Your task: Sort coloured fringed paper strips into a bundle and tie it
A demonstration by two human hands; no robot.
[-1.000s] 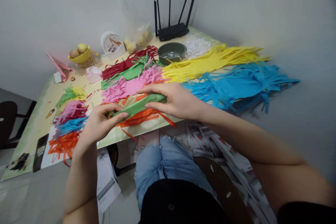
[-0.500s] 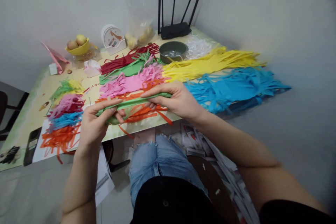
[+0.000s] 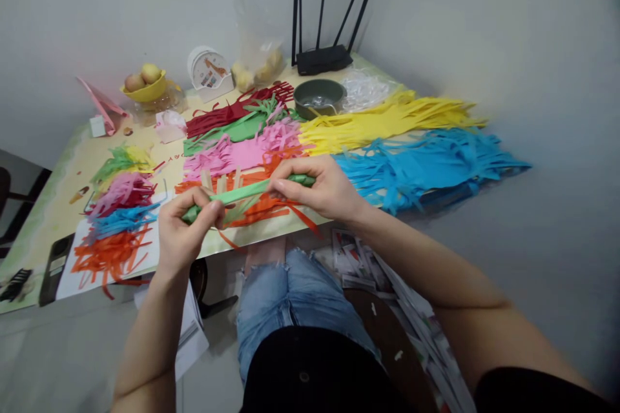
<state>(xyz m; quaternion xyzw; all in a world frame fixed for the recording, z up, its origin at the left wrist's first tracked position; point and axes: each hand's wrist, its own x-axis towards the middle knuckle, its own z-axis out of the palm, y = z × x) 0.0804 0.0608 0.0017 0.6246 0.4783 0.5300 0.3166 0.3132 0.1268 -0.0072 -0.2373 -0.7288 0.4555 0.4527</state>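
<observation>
A strip of green fringed paper point(image 3: 245, 191), rolled narrow, stretches between my two hands above the front of the table. My left hand point(image 3: 186, 222) pinches its left end, and my right hand point(image 3: 317, 187) grips the right end. Directly beneath lies orange fringed paper point(image 3: 266, 210) with loose strips hanging over the edge. Behind it are sheets of pink fringed paper point(image 3: 247, 150), green fringed paper point(image 3: 242, 129) and dark red fringed paper point(image 3: 217, 115). To the right of my right hand spread blue fringed paper point(image 3: 436, 164) and yellow fringed paper point(image 3: 387, 119).
A dark green bowl point(image 3: 320, 97) and a black router point(image 3: 324, 59) stand at the back. At the left are bundles of coloured fringes point(image 3: 123, 210), a phone point(image 3: 55, 271) and a yellow bowl of fruit point(image 3: 148, 87). Papers point(image 3: 358, 261) lie below the table.
The green paper between my hands is twisted narrower and drawn straighter. My left hand has turned and moved slightly right; my fingers have closed more around the ends.
</observation>
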